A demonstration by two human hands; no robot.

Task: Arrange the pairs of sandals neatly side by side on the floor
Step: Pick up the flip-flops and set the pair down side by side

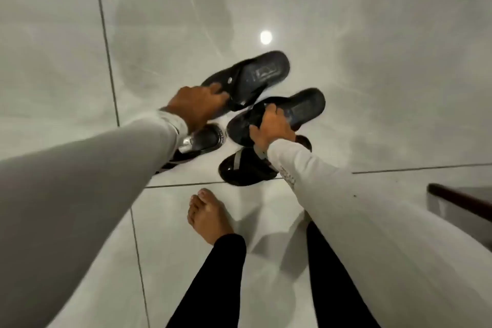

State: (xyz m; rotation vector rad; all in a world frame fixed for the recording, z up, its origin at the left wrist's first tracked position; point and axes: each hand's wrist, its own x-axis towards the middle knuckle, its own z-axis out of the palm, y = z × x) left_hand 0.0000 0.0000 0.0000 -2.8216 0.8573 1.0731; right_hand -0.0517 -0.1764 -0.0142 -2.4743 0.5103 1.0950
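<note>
Two plain black flip-flop sandals are lifted off the glossy tiled floor. My left hand (pixel 198 105) grips the far one (pixel 262 74) at its toe end. My right hand (pixel 271 126) holds the nearer one (pixel 300 108) around its strap and edge. Below them on the floor lie two other black sandals with silver straps: one (pixel 202 141) partly hidden under my left sleeve, one (pixel 245 168) partly under my right wrist. These two lie at an angle to each other, apart.
A bare foot (pixel 209 217) stands on the white tile just below the sandals, with dark trouser legs at the bottom. A dark-edged step or ledge (pixel 460 200) juts in at the right. A lamp's reflection (pixel 265 37) shines on the floor beyond.
</note>
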